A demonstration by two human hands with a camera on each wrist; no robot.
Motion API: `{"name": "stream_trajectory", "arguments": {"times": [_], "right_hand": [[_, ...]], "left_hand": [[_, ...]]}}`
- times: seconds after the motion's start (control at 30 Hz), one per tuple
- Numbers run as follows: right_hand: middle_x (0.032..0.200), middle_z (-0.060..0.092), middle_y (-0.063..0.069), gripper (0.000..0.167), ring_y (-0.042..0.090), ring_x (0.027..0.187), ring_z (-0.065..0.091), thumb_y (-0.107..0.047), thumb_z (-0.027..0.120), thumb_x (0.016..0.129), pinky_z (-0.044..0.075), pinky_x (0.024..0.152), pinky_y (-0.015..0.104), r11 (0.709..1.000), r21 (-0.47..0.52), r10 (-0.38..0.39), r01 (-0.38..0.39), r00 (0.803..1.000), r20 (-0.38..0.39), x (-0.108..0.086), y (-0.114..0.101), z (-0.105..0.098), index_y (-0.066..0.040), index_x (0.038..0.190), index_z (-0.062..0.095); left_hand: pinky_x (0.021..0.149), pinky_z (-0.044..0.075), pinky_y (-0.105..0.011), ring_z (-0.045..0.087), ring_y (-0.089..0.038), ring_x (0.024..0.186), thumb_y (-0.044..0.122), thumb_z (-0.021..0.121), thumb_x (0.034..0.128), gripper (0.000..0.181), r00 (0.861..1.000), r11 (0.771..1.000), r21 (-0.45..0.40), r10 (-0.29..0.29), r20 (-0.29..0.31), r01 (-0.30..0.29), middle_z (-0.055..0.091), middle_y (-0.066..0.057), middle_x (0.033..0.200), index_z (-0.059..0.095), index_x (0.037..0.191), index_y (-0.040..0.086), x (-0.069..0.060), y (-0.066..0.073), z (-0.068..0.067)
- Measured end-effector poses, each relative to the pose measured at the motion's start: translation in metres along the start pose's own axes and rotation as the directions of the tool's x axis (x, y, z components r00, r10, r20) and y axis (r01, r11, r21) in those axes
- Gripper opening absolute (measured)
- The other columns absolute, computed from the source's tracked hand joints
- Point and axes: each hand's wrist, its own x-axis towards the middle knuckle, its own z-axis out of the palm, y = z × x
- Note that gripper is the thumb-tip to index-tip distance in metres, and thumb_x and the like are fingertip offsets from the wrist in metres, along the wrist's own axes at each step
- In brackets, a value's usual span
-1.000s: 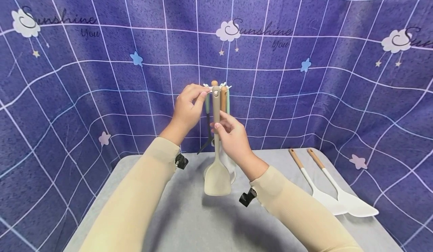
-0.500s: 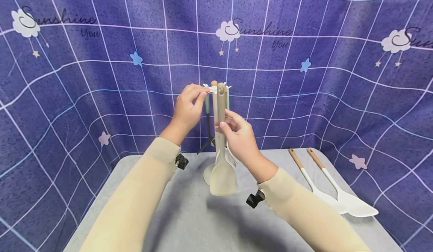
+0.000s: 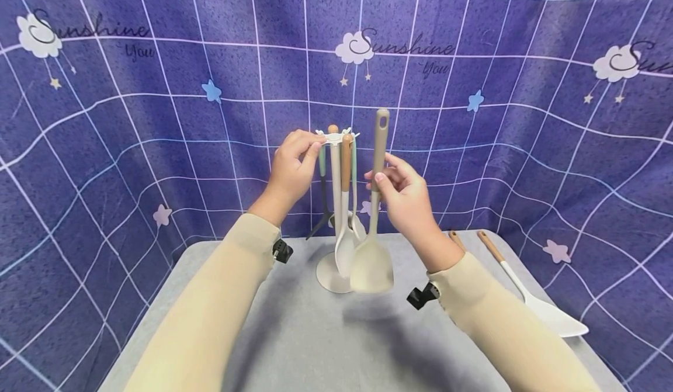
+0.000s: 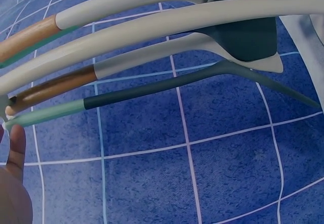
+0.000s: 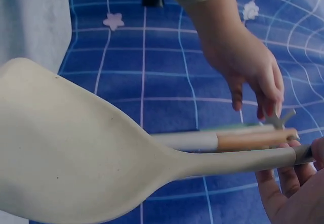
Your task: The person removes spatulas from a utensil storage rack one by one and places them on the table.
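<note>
My right hand (image 3: 407,196) grips a beige spatula (image 3: 372,266) by its brown-grey handle, upright, blade down and off the table. Its broad blade fills the left of the right wrist view. With thumb and fingers, my left hand (image 3: 294,161) pinches the white hook ring at the top of a utensil rack (image 3: 336,187). From the rack hang a white spoon with a wooden handle (image 3: 346,164) and several utensils with green or wooden handles, partly hidden. A green-handled dark utensil (image 4: 152,90) hangs closest to the left fingers in the left wrist view.
Two white spatulas with wooden handles lie on the grey table (image 3: 294,345) at the right; one spatula (image 3: 552,316) shows plainly, the other is mostly behind the right forearm. A purple gridded cloth (image 3: 252,76) encloses the back and sides.
The beige spatula, in front of the rack a second ago, has come away from it, moving right and up with my right hand. The left hand has stayed on the rack's top.
</note>
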Motion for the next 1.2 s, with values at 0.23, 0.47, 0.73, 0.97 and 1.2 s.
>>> {"name": "stream_trajectory", "arguments": {"times": [0.23, 0.47, 0.73, 0.97, 1.2], "right_hand": [[0.116, 0.084, 0.016, 0.046, 0.006, 0.091, 0.081, -0.002, 0.061, 0.115, 0.069, 0.078, 0.022, 1.0, -0.022, 0.008, -0.009, 0.998, -0.062, 0.015, 0.004, -0.028, -0.005, 0.16, 0.06], [0.115, 0.084, 0.007, 0.044, 0.011, 0.095, 0.082, -0.007, 0.06, 0.117, 0.066, 0.078, 0.02, 0.996, -0.073, 0.046, -0.053, 0.995, -0.089, 0.027, 0.014, -0.052, -0.007, 0.161, 0.059], [0.105, 0.08, -0.016, 0.046, 0.004, 0.095, 0.08, -0.013, 0.058, 0.118, 0.063, 0.078, 0.017, 0.978, -0.079, 0.182, -0.191, 0.977, -0.108, 0.036, 0.036, -0.077, -0.003, 0.163, 0.057], [0.108, 0.08, -0.015, 0.05, 0.004, 0.099, 0.079, -0.017, 0.057, 0.12, 0.063, 0.081, 0.021, 0.948, -0.096, 0.29, -0.302, 0.949, -0.12, 0.04, 0.055, -0.098, -0.005, 0.168, 0.052], [0.13, 0.082, 0.009, 0.052, 0.008, 0.102, 0.079, -0.022, 0.055, 0.121, 0.063, 0.079, 0.021, 0.891, -0.201, 0.387, -0.407, 0.913, -0.13, 0.04, 0.081, -0.121, -0.007, 0.17, 0.05]], "left_hand": [[0.107, 0.057, -0.047, 0.071, -0.037, 0.121, 0.008, 0.068, 0.1117, 0.021, 1.0, 1.0, -0.007, -0.024, 0.009, 0.024, 0.08, -0.02, 0.12, 0.084, 0.122, 0.001, 0.0, 0.001, 0.0], [0.108, 0.057, -0.046, 0.071, -0.036, 0.122, 0.008, 0.067, 0.1119, 0.021, 0.999, 0.999, 0.0, -0.039, 0.013, 0.039, 0.08, -0.018, 0.119, 0.084, 0.121, 0.001, -0.001, 0.0, 0.0], [0.11, 0.057, -0.049, 0.07, -0.038, 0.124, 0.01, 0.065, 0.1128, 0.022, 0.999, 0.999, 0.01, -0.038, 0.02, 0.038, 0.079, -0.019, 0.121, 0.084, 0.122, 0.001, -0.001, 0.0, 0.0], [0.111, 0.057, -0.049, 0.07, -0.039, 0.124, 0.009, 0.066, 0.1126, 0.022, 1.0, 1.0, 0.003, -0.026, 0.017, 0.026, 0.078, -0.021, 0.119, 0.083, 0.122, -0.001, 0.0, 0.001, -0.002], [0.111, 0.057, -0.049, 0.07, -0.039, 0.122, 0.008, 0.066, 0.1121, 0.022, 1.0, 1.0, -0.004, -0.02, 0.012, 0.02, 0.078, -0.021, 0.118, 0.083, 0.121, -0.001, 0.0, 0.002, -0.001]]}}
